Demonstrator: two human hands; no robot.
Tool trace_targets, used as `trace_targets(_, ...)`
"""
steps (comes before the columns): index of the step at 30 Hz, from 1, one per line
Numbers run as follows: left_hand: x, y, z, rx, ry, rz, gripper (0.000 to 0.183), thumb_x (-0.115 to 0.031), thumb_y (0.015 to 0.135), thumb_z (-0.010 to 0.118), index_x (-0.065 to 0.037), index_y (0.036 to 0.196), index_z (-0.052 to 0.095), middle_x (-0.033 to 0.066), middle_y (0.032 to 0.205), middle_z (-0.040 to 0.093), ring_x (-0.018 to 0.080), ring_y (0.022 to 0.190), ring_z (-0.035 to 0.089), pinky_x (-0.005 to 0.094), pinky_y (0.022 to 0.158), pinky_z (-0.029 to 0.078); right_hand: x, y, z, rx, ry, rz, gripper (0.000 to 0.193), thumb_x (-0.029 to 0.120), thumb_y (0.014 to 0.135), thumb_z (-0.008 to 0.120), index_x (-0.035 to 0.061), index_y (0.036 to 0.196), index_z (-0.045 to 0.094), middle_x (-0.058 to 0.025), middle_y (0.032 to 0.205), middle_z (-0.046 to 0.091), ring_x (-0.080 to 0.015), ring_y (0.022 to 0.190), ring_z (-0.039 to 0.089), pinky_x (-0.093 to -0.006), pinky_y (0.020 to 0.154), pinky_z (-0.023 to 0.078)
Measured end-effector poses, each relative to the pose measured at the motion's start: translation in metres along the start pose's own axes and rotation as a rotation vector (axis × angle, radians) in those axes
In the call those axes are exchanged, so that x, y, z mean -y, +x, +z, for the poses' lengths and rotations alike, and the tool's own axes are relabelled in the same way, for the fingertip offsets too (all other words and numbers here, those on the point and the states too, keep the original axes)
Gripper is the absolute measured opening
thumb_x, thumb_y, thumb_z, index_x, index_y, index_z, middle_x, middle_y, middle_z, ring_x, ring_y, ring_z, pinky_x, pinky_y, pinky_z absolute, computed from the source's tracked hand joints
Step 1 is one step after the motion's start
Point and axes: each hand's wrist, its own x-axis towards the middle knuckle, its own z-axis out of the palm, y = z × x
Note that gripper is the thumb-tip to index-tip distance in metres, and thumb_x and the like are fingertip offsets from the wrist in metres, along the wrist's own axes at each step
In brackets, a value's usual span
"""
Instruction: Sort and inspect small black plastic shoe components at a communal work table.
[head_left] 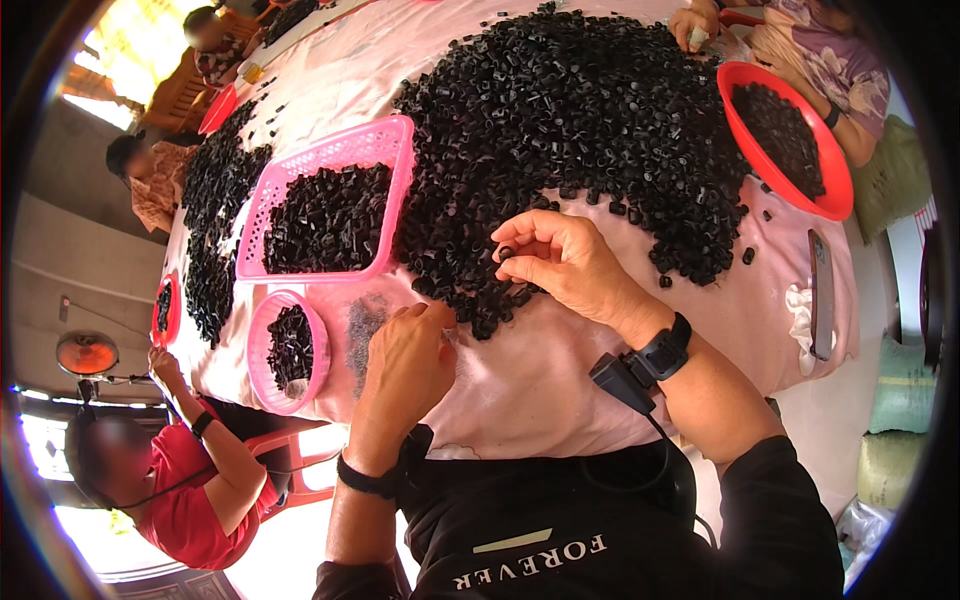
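My right hand (578, 268) hovers at the near edge of a large pile of small black plastic pieces (570, 110). Its thumb and fingers pinch one small black plastic piece (505, 254). Lower and to the left, my left hand (408, 356) is closed, its fingers curled down by the pile's near tip; whatever they hold is hidden. Beyond that hand is a pink rectangular basket (402, 190) part-filled with black pieces. To its left, a round pink basket (317, 345) contains more of them. Fine grey bits (364, 335) lie between this basket and my left hand.
The table wears a pink cloth (560, 385). A red basin (838, 190) of dark pieces stands at the far right, near a co-worker's arm. A phone (821, 295) lies at the right edge. Other people sit along the left; one wears a red shirt (215, 500).
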Motion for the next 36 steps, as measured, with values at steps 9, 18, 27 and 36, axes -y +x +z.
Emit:
trace_targets(9,-0.026,0.026,-0.010,-0.170,-0.501,0.023,0.016,0.001,0.087,0.065,0.001,0.102,0.071,0.0110,0.088,0.071,0.0198,0.079,0.068,0.0321,0.071,0.053,-0.002,-0.003,0.002,0.089,0.001,0.062,0.021,0.003,0.088,0.075,0.0002,0.108,0.071,-0.0040,0.096,0.073,-0.0089,0.089,0.068,-0.0251,0.081,0.057)
trace_targets(18,-0.037,0.042,-0.004,-0.242,-0.543,0.009,0.015,0.000,0.090,0.066,0.002,0.103,0.073,0.0097,0.088,0.072,0.0170,0.076,0.069,0.0300,0.070,0.054,0.002,-0.004,0.004,0.076,0.075,0.075,0.024,0.001,0.088,0.073,-0.0008,0.111,0.070,-0.0057,0.099,0.074,-0.0099,0.091,0.069,-0.0257,0.083,0.057)
trace_targets(27,-0.038,0.044,0.002,-0.291,-0.453,0.111,0.012,0.003,0.089,0.064,0.003,0.098,0.072,0.0164,0.085,0.068,0.0321,0.072,0.068,0.0374,0.064,0.053,-0.001,-0.002,0.003,0.025,0.048,0.037,0.025,-0.002,0.086,0.074,-0.0004,0.109,0.065,-0.0054,0.099,0.071,-0.0100,0.091,0.069,-0.0242,0.081,0.058)
trace_targets(36,-0.035,0.050,0.006,-0.314,-0.369,0.187,0.013,0.002,0.091,0.064,0.002,0.100,0.073,0.0134,0.085,0.070,0.0254,0.072,0.070,0.0336,0.064,0.053,-0.004,-0.001,0.000,0.009,0.088,0.056,0.029,-0.003,0.086,0.073,-0.0012,0.114,0.064,-0.0073,0.100,0.071,-0.0114,0.092,0.069,-0.0255,0.081,0.059)
